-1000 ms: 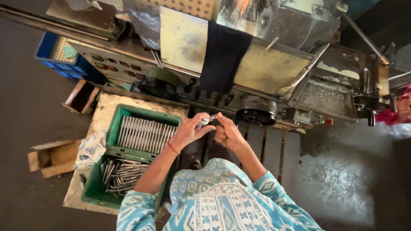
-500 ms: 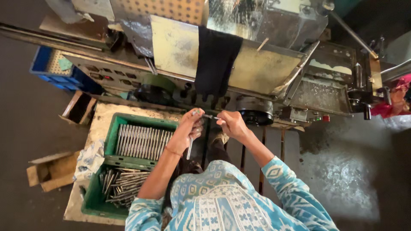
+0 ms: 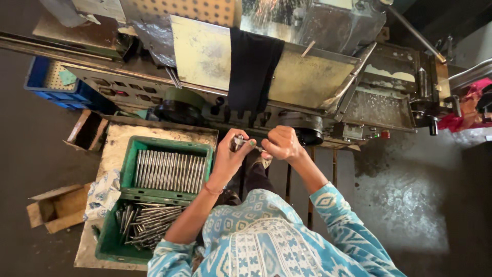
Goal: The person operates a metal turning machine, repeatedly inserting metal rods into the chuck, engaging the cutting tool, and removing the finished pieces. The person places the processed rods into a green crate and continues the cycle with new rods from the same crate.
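Dark grey floor lies under us, and a big old metal machine (image 3: 287, 66) fills the top, with a black cloth (image 3: 253, 72) hanging over its front. Down on our left sits a green crate (image 3: 164, 197) with two parts: neat rows of thin metal rods in the far part, a loose heap in the near part. Our left hand (image 3: 228, 159) and right hand (image 3: 282, 144) meet just in front of the machine. Both sets of fingers are curled tight around one small metal rod (image 3: 241, 142) held between them. We seem to be checking or fitting it; a steady grip matters.
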